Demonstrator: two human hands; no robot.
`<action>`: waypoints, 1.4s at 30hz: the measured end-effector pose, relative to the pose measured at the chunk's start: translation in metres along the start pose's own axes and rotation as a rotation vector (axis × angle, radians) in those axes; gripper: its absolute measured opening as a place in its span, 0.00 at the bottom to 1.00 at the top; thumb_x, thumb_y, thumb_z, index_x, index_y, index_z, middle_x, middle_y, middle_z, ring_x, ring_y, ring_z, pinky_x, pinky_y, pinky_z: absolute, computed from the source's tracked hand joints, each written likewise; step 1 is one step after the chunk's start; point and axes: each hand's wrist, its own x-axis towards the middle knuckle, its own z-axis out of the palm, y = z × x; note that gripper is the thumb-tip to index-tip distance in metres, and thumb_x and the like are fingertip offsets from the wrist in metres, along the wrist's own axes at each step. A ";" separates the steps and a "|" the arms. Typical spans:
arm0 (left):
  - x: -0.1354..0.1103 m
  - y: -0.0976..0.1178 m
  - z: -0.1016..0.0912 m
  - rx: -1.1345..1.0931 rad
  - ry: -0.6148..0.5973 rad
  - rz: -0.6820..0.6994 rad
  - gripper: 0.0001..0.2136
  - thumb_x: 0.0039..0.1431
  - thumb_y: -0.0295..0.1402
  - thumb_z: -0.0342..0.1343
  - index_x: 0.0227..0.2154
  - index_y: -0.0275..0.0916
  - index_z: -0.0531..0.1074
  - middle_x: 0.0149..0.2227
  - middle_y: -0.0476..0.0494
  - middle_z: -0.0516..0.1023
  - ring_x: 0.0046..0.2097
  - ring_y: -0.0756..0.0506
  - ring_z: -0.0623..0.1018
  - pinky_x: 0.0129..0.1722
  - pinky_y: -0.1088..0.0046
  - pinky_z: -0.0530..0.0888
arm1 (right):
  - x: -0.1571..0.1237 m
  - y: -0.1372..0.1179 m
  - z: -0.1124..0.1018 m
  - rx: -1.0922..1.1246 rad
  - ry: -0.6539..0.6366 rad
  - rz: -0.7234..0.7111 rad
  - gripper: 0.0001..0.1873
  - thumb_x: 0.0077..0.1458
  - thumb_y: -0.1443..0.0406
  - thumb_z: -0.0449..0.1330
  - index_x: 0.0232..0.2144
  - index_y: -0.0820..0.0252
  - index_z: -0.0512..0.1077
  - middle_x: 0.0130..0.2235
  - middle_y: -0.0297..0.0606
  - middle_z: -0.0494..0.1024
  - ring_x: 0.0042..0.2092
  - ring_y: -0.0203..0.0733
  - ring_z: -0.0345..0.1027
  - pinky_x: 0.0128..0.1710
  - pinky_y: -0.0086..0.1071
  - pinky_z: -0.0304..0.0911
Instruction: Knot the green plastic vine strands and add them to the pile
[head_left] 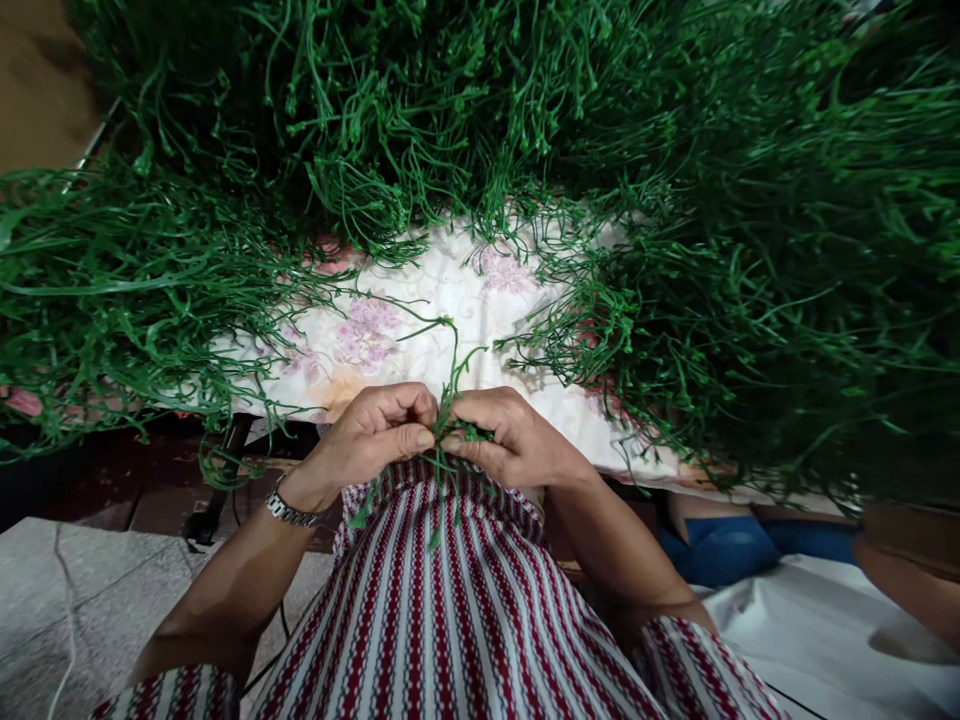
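Note:
Between my two hands, just above my lap, is a small tangle of thin green plant stems [448, 392]. My left hand [382, 430] wears a metal watch [294, 508] at the wrist, and its thumb and fingers pinch the stems from the left. From the other side, my right hand [514, 435] is closed on the same stems, with more green bits showing under its fingers. The upper stems bend out over the cloth, while the lower ends hang down over my striped garment [442, 610]. The fingertips partly hide the middle of the tangle.
Large heaps of the same green stems lie at the back [420, 110], on the left [127, 290] and on the right [765, 280]. Under them spreads a white floral cloth [450, 275]. Another person's blue-clad leg [731, 548] shows at the lower right.

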 end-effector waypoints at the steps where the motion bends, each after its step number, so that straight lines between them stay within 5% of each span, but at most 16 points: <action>1: -0.002 -0.001 0.001 -0.039 -0.027 -0.013 0.11 0.49 0.37 0.60 0.21 0.37 0.65 0.19 0.52 0.61 0.20 0.54 0.60 0.18 0.79 0.58 | 0.001 0.000 -0.002 0.063 -0.017 0.002 0.08 0.56 0.67 0.54 0.25 0.61 0.62 0.22 0.28 0.61 0.24 0.29 0.54 0.25 0.24 0.51; 5: -0.007 -0.009 0.006 -0.160 -0.050 -0.030 0.11 0.50 0.39 0.59 0.24 0.37 0.65 0.21 0.51 0.65 0.21 0.53 0.65 0.19 0.79 0.63 | 0.002 0.000 -0.002 0.241 -0.020 0.064 0.09 0.56 0.65 0.55 0.26 0.63 0.65 0.23 0.30 0.66 0.24 0.29 0.57 0.25 0.23 0.54; 12: -0.009 -0.013 0.021 -0.151 0.192 0.037 0.10 0.54 0.34 0.56 0.22 0.38 0.62 0.19 0.54 0.61 0.19 0.54 0.64 0.19 0.79 0.64 | 0.003 0.000 0.007 0.425 0.042 0.140 0.13 0.58 0.59 0.54 0.28 0.64 0.66 0.26 0.34 0.71 0.26 0.31 0.63 0.26 0.24 0.58; 22: -0.003 -0.023 0.025 -0.168 0.222 0.143 0.10 0.55 0.35 0.54 0.23 0.39 0.61 0.21 0.54 0.60 0.20 0.53 0.64 0.20 0.77 0.67 | 0.002 0.005 0.009 0.469 0.065 0.197 0.16 0.57 0.55 0.54 0.27 0.63 0.64 0.24 0.33 0.70 0.25 0.31 0.61 0.26 0.25 0.58; 34: -0.001 -0.002 0.002 0.250 0.001 0.047 0.12 0.55 0.37 0.55 0.23 0.38 0.62 0.21 0.53 0.61 0.22 0.54 0.62 0.21 0.78 0.58 | 0.000 0.004 0.002 -0.006 0.080 0.029 0.09 0.55 0.68 0.56 0.24 0.62 0.62 0.23 0.28 0.61 0.24 0.29 0.52 0.26 0.24 0.50; 38: -0.005 -0.003 -0.004 0.276 -0.120 0.014 0.13 0.57 0.38 0.53 0.21 0.37 0.62 0.17 0.53 0.63 0.19 0.54 0.61 0.19 0.79 0.57 | 0.000 0.003 -0.001 0.055 -0.024 0.008 0.06 0.56 0.68 0.55 0.27 0.62 0.65 0.24 0.29 0.63 0.26 0.30 0.55 0.27 0.24 0.52; 42: -0.010 -0.010 0.000 0.054 -0.121 0.016 0.13 0.57 0.38 0.54 0.21 0.37 0.62 0.17 0.52 0.67 0.19 0.54 0.65 0.19 0.79 0.60 | 0.003 0.003 -0.001 0.235 -0.061 0.039 0.07 0.56 0.66 0.55 0.27 0.63 0.65 0.23 0.29 0.63 0.25 0.29 0.55 0.27 0.23 0.53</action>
